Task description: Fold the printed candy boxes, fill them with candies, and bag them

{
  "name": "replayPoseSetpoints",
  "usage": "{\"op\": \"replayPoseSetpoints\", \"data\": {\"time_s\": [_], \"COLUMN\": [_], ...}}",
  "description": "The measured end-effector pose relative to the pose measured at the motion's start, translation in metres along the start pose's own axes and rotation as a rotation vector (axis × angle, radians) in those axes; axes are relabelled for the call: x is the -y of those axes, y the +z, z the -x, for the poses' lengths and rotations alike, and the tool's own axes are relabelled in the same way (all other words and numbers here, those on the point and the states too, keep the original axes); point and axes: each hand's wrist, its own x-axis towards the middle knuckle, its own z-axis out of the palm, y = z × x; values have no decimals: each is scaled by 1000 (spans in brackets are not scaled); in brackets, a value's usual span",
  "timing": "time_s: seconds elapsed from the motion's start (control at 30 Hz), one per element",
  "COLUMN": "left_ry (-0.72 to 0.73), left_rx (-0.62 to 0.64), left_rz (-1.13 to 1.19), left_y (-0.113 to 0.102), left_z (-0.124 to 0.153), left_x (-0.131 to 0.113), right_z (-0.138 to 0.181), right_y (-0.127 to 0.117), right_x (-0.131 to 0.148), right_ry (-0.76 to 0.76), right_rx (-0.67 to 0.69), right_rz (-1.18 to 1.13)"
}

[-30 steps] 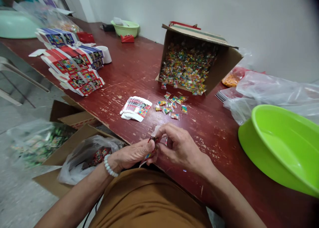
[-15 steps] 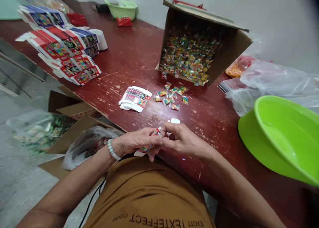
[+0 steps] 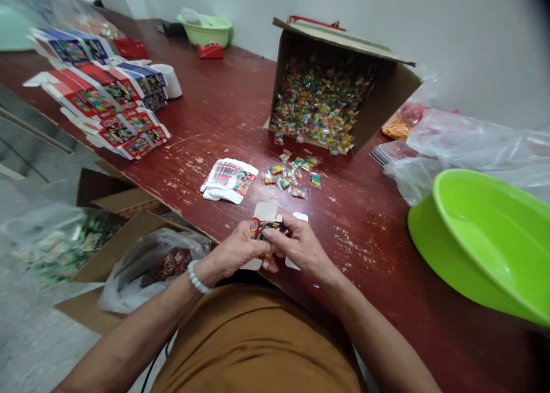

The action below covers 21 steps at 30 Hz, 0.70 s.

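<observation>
Close to my body at the table edge, a small printed candy box (image 3: 256, 228) in red and black is between my hands, its white flaps spread out. My left hand (image 3: 243, 245), with a pale bead bracelet at the wrist, grips its left side. The fingers of my right hand (image 3: 303, 245) close on its right side, thumb across the printed face. Fingers hide much of the box. Just beyond lie a fanned stack of flat candy boxes (image 3: 230, 180) and several small candy packets (image 3: 298, 192) in clear wrap.
A tipped cardboard carton (image 3: 387, 109) full of candy packets stands at the back. A green basin (image 3: 485, 255) sits at right beside plastic bags (image 3: 468, 144). Bundled printed boxes (image 3: 107, 89) are stacked at left. Below the table edge is an open carton with a plastic bag (image 3: 137, 272).
The small box has turned from a slanted, narrow shape to a more open one, with white flaps now showing. My right thumb has moved onto its face. The view has shifted slightly.
</observation>
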Motion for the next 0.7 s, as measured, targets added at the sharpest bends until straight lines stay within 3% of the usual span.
{"op": "replayPoseSetpoints", "data": {"time_s": [0.1, 0.17, 0.4, 0.6, 0.7], "left_ry": [77, 125, 240, 194, 279], "left_rx": [-74, -101, -384, -382, -441], "left_rz": [-66, -109, -118, 108, 80], "left_y": [4, 4, 1, 3, 6], "left_z": [-1, 2, 14, 5, 5], "left_x": [-1, -6, 3, 7, 4], "right_z": [-3, -4, -3, -4, -7], "right_y": [4, 1, -2, 6, 9], "right_x": [-3, 0, 4, -3, -8], "right_ry": [77, 64, 26, -71, -60], "right_rx": [-22, -81, -15, -10, -81], "right_rz": [-184, -202, -214, -161, -227]}}
